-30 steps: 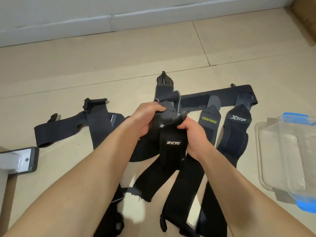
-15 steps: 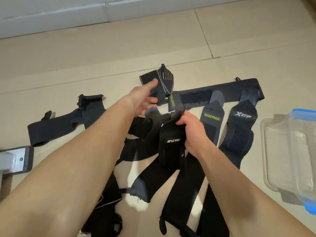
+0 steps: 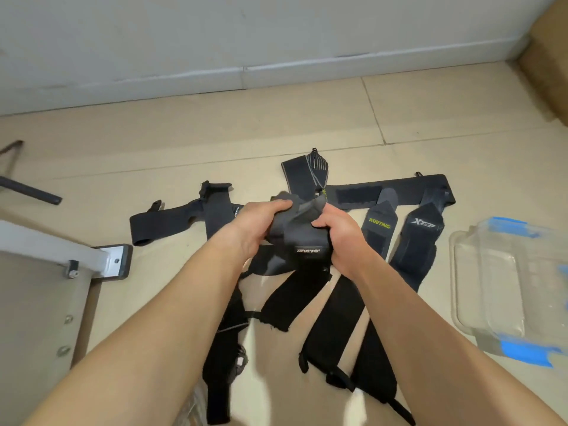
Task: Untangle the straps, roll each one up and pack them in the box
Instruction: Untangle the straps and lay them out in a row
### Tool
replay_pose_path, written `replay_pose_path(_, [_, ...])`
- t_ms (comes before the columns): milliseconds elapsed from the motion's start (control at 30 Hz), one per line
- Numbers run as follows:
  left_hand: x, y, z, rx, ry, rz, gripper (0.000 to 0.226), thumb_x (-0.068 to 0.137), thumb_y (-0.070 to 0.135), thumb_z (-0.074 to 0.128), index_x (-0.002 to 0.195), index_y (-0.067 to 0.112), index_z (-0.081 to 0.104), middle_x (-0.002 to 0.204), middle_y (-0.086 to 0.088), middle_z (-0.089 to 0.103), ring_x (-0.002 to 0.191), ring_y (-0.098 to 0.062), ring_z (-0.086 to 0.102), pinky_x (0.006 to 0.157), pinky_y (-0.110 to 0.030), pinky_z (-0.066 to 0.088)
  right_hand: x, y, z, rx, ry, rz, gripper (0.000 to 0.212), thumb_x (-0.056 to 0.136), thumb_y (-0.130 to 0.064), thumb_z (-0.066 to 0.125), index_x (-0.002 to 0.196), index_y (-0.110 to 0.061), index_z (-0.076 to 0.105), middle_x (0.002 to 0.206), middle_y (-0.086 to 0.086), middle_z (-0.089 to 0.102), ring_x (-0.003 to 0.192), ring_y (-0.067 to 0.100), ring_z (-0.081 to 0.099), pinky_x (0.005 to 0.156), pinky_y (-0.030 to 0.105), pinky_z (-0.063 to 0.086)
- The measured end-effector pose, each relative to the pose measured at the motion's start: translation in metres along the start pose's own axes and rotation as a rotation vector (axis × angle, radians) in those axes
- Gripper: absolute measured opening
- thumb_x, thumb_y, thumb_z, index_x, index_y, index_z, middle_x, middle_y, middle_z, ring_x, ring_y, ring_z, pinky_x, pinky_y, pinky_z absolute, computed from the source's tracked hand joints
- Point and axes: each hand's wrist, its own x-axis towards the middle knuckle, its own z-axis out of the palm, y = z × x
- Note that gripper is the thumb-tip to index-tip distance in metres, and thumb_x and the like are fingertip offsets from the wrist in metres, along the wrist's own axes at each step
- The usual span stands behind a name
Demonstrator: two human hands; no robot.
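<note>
The left hand and right hand each clamp the bunched black fabric strap with a white logo above the other black straps on the beige tiled floor, seemingly to roll it for the clear blue-clipped plastic box nearby.

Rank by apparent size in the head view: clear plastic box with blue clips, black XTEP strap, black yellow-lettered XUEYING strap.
1. clear plastic box
2. black XTEP strap
3. black XUEYING strap
Last two unsure: the right hand covers part of it.
</note>
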Motion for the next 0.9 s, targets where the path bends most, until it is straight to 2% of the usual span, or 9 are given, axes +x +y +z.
replay_pose_path(67, [-0.022,0.012,-0.01,-0.017,0.031,0.103,0.024,0.094,0.022,0.072,0.114,0.009,0.072,0.1,-0.012,0.078,0.077,-0.021,0.075,0.058,-0.028,0.058,-0.026,-0.002,0.005,0.031,-0.056,-0.11,0.032,0.089,-0.006,0.055,0.118,-0.009,0.067,0.115,0.021,0.072,0.103,0.036,0.072,0.092,0.051,0.058])
replay_pose_path(167, [-0.055,0.027,-0.024,-0.007,0.002,0.23,0.023,0.095,0.021,0.07,0.116,0.011,0.071,0.107,-0.011,0.078,0.099,-0.031,0.075,0.089,-0.046,0.061,-0.058,-0.02,0.012,0.059,-0.081,-0.242,0.029,0.1,0.002,0.047,0.122,-0.004,0.064,0.112,0.016,0.075,0.102,0.031,0.074,0.091,0.049,0.059])
replay_pose_path(233, [-0.078,0.038,-0.034,-0.021,0.017,0.291,0.023,0.099,0.019,0.066,0.12,0.011,0.068,0.108,-0.01,0.077,0.1,-0.029,0.074,0.083,-0.042,0.061,-0.078,-0.03,0.012,0.049,-0.034,-0.293,0.024,0.1,0.001,0.051,0.12,-0.003,0.064,0.114,0.018,0.074,0.106,0.035,0.072,0.096,0.054,0.057])
replay_pose_path(300, [-0.102,0.05,-0.042,-0.031,0.005,0.34,0.026,0.101,0.017,0.063,0.125,0.01,0.065,0.113,-0.011,0.076,0.097,-0.027,0.073,0.077,-0.038,0.061,-0.1,-0.043,0.009,0.047,-0.01,-0.327,0.021,0.101,-0.001,0.054,0.117,-0.006,0.066,0.111,0.015,0.075,0.106,0.034,0.072,0.09,0.049,0.059])
replay_pose_path(367, [-0.125,0.06,-0.049,-0.009,-0.013,0.372,0.028,0.101,0.016,0.062,0.128,0.009,0.064,0.113,-0.01,0.075,0.095,-0.027,0.072,0.082,-0.043,0.059,-0.125,-0.058,0.006,0.04,-0.017,-0.367,0.021,0.102,-0.003,0.054,0.117,-0.008,0.067,0.105,0.01,0.076,0.099,0.029,0.074,0.079,0.041,0.059])
replay_pose_path(433, [-0.146,0.068,-0.054,0.02,-0.033,0.411,0.024,0.102,0.016,0.061,0.125,0.013,0.066,0.106,-0.007,0.076,0.092,-0.026,0.072,0.085,-0.045,0.059,-0.148,-0.075,0.004,0.044,-0.045,-0.407,0.026,0.101,-0.001,0.051,0.118,-0.011,0.068,0.106,0.009,0.076,0.095,0.025,0.074,0.079,0.038,0.058])
replay_pose_path(533, [-0.179,0.081,-0.06,0.06,-0.047,0.476,0.015,0.103,0.019,0.06,0.116,0.02,0.068,0.097,-0.001,0.077,0.083,-0.019,0.073,0.068,-0.032,0.062,-0.18,-0.1,0.005,0.062,-0.086,-0.433,0.035,0.099,0.002,0.045,0.117,-0.014,0.071,0.111,0.015,0.075,0.096,0.028,0.073,0.086,0.043,0.057])
replay_pose_path(633, [-0.208,0.09,-0.068,0.125,-0.039,0.54,0.014,0.103,0.024,0.06,0.114,0.021,0.068,0.094,0.0,0.077,0.077,-0.014,0.074,0.059,-0.025,0.058,-0.208,-0.116,0.008,0.042,-0.144,-0.434,0.04,0.096,0.001,0.043,0.109,-0.021,0.074,0.103,0.011,0.075,0.087,0.027,0.07,0.073,0.037,0.056])
replay_pose_path(900, [-0.263,0.09,-0.083,0.161,-0.07,0.679,0.019,0.105,0.027,0.057,0.118,0.017,0.068,0.097,0.0,0.078,0.082,-0.016,0.076,0.068,-0.033,0.062,-0.247,-0.115,0.005,0.055,-0.226,-0.436,0.03,0.094,-0.005,0.048,0.104,-0.019,0.072,0.097,0.007,0.073,0.082,0.023,0.069,0.071,0.034,0.055])
